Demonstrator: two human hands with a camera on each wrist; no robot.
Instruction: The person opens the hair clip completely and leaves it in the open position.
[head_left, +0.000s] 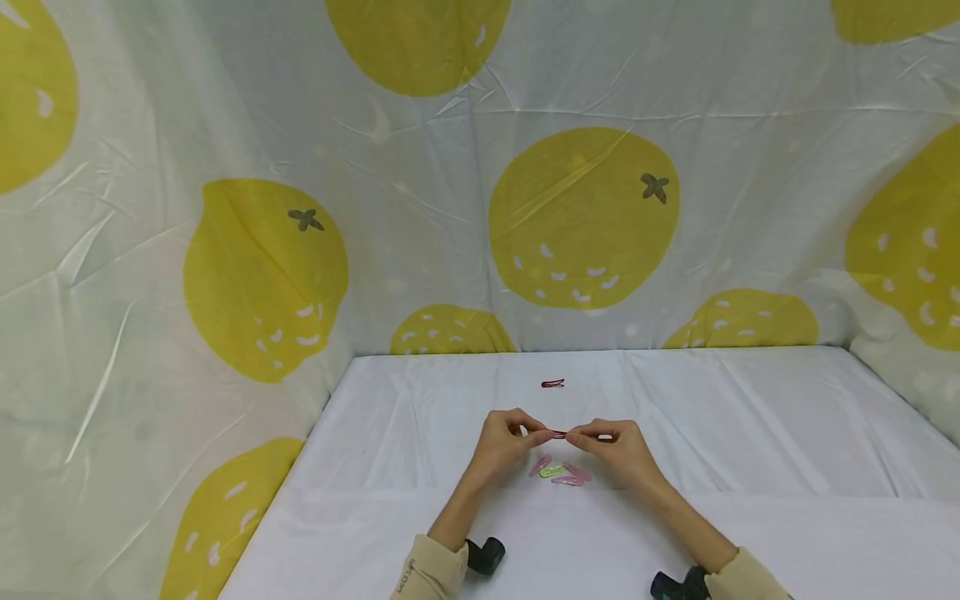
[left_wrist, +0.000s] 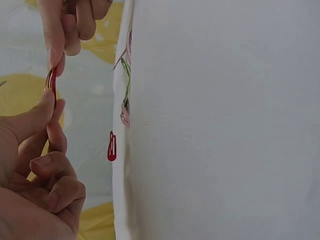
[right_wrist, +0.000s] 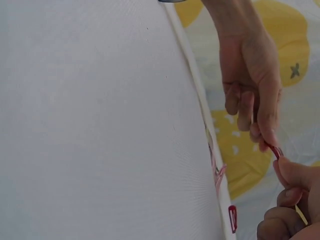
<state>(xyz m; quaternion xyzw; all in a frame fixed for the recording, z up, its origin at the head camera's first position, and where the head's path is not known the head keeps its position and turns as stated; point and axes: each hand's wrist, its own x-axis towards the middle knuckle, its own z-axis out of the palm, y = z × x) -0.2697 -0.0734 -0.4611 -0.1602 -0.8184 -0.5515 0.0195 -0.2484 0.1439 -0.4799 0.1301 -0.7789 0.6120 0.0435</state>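
Note:
My left hand [head_left: 504, 440] and right hand [head_left: 617, 446] meet above the table, each pinching one end of a red snap hair clip [head_left: 558, 434]. The left wrist view shows the held clip [left_wrist: 51, 82] between both thumbs and fingertips. A second red hair clip [head_left: 552, 383] lies on the table beyond the hands. Nearer than the held clip is a small group of hair clips: a yellow-green clip [head_left: 552, 471] among several pink clips [head_left: 566, 481]. Fingertips partly cover the held clip, so whether it is snapped flat is hard to tell.
A white cloth covers the table [head_left: 750, 417], with light creases on the right. Behind and to the left hangs a pale curtain [head_left: 420, 208] printed with yellow lemons. Black wrist cameras [head_left: 486, 556] sit near the beige sleeves [head_left: 431, 571].

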